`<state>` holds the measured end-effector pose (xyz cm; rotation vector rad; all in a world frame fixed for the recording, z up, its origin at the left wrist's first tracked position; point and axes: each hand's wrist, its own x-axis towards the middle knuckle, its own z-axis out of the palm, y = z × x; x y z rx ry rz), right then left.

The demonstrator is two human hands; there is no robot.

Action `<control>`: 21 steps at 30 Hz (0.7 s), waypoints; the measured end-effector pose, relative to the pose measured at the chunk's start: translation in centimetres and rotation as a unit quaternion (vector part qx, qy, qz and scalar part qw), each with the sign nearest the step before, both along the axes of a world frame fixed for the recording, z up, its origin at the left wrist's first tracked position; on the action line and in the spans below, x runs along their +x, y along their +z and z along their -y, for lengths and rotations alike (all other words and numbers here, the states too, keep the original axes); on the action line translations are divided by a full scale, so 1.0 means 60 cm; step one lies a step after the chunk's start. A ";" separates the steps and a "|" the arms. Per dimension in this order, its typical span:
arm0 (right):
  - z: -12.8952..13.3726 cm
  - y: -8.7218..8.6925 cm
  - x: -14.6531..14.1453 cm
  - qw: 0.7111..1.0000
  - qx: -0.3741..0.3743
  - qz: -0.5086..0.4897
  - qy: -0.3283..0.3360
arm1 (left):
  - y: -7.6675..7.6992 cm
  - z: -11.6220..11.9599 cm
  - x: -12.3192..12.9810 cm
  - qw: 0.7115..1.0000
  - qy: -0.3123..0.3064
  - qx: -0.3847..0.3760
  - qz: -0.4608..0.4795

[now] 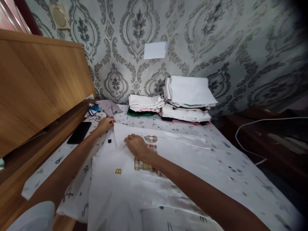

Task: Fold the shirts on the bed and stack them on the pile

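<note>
A white T-shirt (113, 195) with plaid appliqué patches and a yellow letter B lies spread out in front of me. Its far side is turned inward, with the sleeve (119, 136) lying over the body. My left hand (105, 124) pinches the far left corner of that folded part between thumb and fingers. Closer to the middle, my right hand (136, 147) has its fingers curled on the sleeve's hem, beside the plaid patches. A small black tag or print (109, 141) shows at the neckline, between my arms.
Two stacks of folded clothes, one smaller (145, 102) and one taller (190, 93), stand against the wall. A black phone (79, 132) and a crumpled cloth heap (106, 108) lie at left, by a wooden headboard (43, 83). A white cable (240, 128) loops at right above the patterned sheet (231, 179).
</note>
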<state>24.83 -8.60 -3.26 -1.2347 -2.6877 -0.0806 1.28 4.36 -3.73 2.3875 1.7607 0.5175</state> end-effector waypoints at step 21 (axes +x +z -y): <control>0.025 -0.021 0.116 0.977 -0.014 -0.207 -0.050 | -0.031 0.081 0.052 0.990 -0.113 -0.048 -0.069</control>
